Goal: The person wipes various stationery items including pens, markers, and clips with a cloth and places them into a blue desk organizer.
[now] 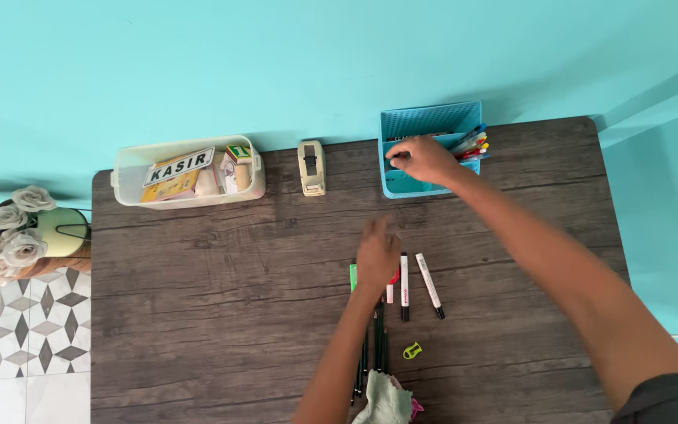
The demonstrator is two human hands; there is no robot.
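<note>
The right hand (425,159) is pinching a dark pen (396,156) in a narrow grip over the blue basket (425,126), which is sitting at the back edge of the dark wood-grain surface (221,314). The left hand (377,255) is lying flat and blurred over the markers (417,286); its grip is hard to make out. Turquoise wall (276,63) is filling the background, patterned floor tiles (17,338) showing left. A pale cloth (386,400) is running off the bottom edge.
</note>
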